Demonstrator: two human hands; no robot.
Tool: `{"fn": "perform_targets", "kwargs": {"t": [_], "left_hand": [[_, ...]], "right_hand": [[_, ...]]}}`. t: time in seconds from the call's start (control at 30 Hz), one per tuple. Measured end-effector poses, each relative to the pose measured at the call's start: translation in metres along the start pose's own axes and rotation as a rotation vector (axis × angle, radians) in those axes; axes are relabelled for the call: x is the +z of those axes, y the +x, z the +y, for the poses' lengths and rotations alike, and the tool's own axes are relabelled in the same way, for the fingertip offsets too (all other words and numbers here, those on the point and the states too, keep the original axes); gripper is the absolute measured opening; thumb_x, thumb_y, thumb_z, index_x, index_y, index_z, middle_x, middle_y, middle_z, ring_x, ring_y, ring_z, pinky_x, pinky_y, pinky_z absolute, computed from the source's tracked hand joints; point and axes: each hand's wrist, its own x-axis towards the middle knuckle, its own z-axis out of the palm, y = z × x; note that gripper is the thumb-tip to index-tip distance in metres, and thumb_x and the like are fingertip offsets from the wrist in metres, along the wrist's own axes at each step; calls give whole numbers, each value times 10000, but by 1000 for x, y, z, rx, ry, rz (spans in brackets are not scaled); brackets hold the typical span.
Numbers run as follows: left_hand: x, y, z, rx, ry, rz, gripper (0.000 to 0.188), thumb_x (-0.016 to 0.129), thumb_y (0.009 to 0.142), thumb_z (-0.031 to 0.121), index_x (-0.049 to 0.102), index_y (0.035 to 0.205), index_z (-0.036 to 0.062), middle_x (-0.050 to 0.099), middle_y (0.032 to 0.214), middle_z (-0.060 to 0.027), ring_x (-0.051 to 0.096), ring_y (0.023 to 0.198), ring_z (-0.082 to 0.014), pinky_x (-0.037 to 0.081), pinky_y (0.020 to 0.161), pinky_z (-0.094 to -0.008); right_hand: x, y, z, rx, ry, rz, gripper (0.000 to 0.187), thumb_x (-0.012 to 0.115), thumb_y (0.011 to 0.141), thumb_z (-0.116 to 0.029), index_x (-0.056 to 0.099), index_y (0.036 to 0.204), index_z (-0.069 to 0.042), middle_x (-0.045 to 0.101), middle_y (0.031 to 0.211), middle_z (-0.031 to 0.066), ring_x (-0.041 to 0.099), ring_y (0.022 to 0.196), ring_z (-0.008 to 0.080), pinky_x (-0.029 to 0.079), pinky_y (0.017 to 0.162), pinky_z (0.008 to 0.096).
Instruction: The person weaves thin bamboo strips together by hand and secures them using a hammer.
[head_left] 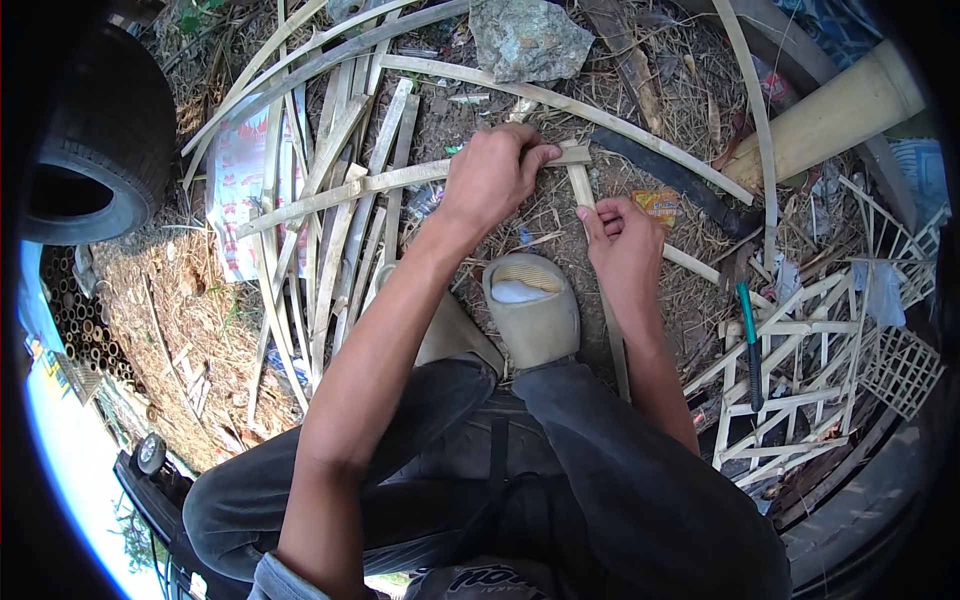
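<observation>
My left hand (495, 178) is closed around a long, pale bamboo strip (400, 178) near its right end. That strip runs left across several other split strips on the ground. My right hand (622, 235) pinches a second bamboo strip (581, 186) between thumb and fingers. This one stands crosswise to the first, its upper end meeting or lying just under the first strip's right end; whether they are fastened I cannot tell. Its lower part passes down beside my right forearm. Both hands are above the ground, just beyond my slipper-clad feet (532, 315).
Loose bamboo strips (335, 200) lie piled on the left, near a black tyre (105, 140). A rock (530, 40) sits at the far side. On the right are a thick bamboo pole (830, 115), a lattice of strips (800, 365) and a green-and-black tool (750, 345).
</observation>
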Motion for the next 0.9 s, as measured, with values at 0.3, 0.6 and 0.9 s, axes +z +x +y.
{"fn": "perform_targets", "kwargs": {"t": [0.3, 0.6, 0.9], "left_hand": [[-11, -10, -5, 195, 72, 96, 433, 787, 897, 413, 762, 1063, 13, 692, 991, -147, 689, 967, -368, 560, 821, -461], [-4, 0, 5, 247, -38, 153, 417, 801, 872, 412, 787, 1043, 32, 702, 1019, -133, 692, 1005, -355, 569, 849, -474], [-43, 11, 17, 213, -115, 149, 463, 850, 859, 361, 781, 1093, -32, 739, 983, -167, 744, 879, -328, 569, 783, -414]], "right_hand": [[12, -2, 19, 70, 426, -101, 228, 721, 1009, -113, 517, 975, -18, 692, 819, 71, 638, 702, 96, 507, 631, 245], [-3, 7, 42, 234, 433, -75, 276, 631, 1079, -299, 603, 1140, -31, 658, 936, 29, 586, 858, 98, 463, 790, 254], [-34, 2, -30, 203, 280, -179, 352, 582, 1100, -289, 701, 1341, -62, 552, 880, 8, 476, 714, 84, 435, 696, 223]]}}
